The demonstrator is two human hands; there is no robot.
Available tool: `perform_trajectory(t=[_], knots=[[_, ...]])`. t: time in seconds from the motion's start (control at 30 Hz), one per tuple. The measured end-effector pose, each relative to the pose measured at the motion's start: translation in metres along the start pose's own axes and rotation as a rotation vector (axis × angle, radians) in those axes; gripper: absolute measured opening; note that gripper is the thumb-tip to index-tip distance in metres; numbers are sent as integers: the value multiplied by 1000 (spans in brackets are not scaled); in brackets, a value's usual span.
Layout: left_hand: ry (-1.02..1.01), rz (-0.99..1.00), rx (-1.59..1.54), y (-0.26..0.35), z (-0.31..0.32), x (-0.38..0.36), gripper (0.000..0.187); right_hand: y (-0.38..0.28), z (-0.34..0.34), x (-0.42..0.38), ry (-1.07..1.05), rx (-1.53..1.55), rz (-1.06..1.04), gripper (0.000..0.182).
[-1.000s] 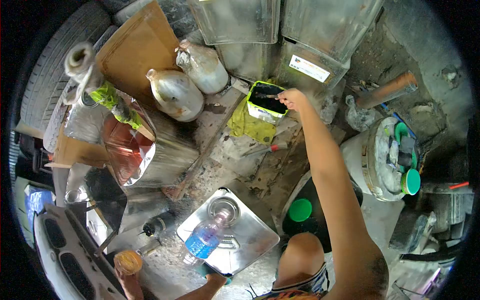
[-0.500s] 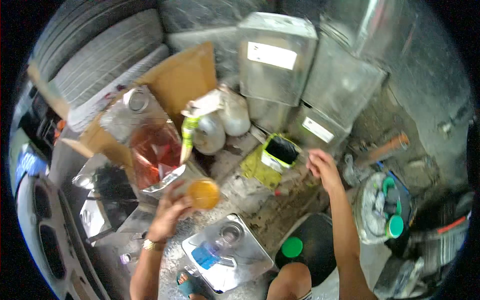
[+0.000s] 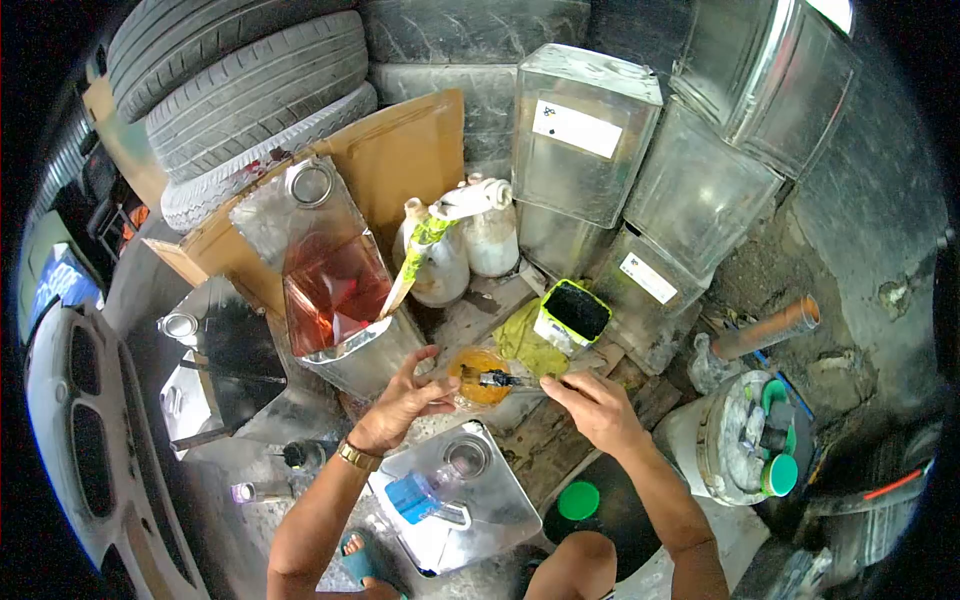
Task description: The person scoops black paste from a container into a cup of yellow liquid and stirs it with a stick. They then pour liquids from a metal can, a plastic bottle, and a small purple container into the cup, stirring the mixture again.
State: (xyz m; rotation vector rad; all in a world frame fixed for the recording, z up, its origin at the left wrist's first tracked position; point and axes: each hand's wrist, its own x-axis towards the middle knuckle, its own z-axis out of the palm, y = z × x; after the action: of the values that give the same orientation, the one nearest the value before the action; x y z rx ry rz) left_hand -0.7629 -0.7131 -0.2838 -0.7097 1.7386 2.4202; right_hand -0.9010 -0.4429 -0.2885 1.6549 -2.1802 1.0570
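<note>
A clear cup with orange contents (image 3: pixel 478 392) is held by my left hand (image 3: pixel 402 405), its fingers round the cup's left side. In my right hand (image 3: pixel 588 400) is a thin tool with a dark, coated tip (image 3: pixel 497 378), pinched by its handle, the tip over the cup's opening. Behind them stands a small square container of black material (image 3: pixel 575 315) with a yellow-green rim, beside a crumpled yellow-green cloth (image 3: pixel 532 345). A silver metal can (image 3: pixel 500 510) lies below the cup, with a blue item (image 3: pixel 410 498) on it.
Stacked tyres (image 3: pixel 265 110) and cardboard (image 3: pixel 415 140) stand at the back left. Large metal cans (image 3: pixel 580 150) are stacked behind. White bottles (image 3: pixel 437 265) stand near a red-sided can (image 3: pixel 335 290). At right is a bucket (image 3: pixel 700 455); a car bumper (image 3: pixel 85 420) is at left.
My left hand has moved the cup right. My right hand has come left and down from beside the black-filled container, bringing the dark-tipped tool over the cup. The view has shifted slightly.
</note>
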Motion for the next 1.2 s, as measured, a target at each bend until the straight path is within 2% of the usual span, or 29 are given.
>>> perform_trajectory(t=[0.03,0.13,0.3,0.4,0.47,0.57,0.8,0.87,0.9,0.97,1.03,1.1,1.2], knots=[[-18,21,15,-2,-2,1,88,-1,-5,2,-63,-136,-72,49],[-36,28,28,-1,0,-1,90,-1,-17,8,-148,-149,-105,50],[-27,-5,65,0,-6,2,92,6,-27,14,-101,-128,-138,56],[-39,34,78,-6,-11,4,92,6,-27,15,-193,-127,-116,57],[-47,52,57,-12,-15,4,94,6,-27,14,-189,-92,-57,43],[-66,30,59,-13,-20,5,93,12,-27,8,-211,-123,-108,52],[-67,29,19,-16,-30,2,93,17,-37,-4,-176,-129,-53,44],[-67,38,-81,-18,-35,-1,91,27,-34,-12,-97,-106,75,30],[-65,42,-76,-17,-36,-4,91,35,-34,-14,-92,-105,72,30],[-16,78,-69,-9,-32,-10,89,55,-33,-25,114,-128,266,19],[28,113,-93,-1,-31,-24,85,92,-32,-38,234,-5,552,16],[51,196,-65,-4,-41,-41,76,140,-26,-50,296,80,631,15],[115,209,-85,-8,-62,-72,70,191,-6,-51,121,-228,640,14]])
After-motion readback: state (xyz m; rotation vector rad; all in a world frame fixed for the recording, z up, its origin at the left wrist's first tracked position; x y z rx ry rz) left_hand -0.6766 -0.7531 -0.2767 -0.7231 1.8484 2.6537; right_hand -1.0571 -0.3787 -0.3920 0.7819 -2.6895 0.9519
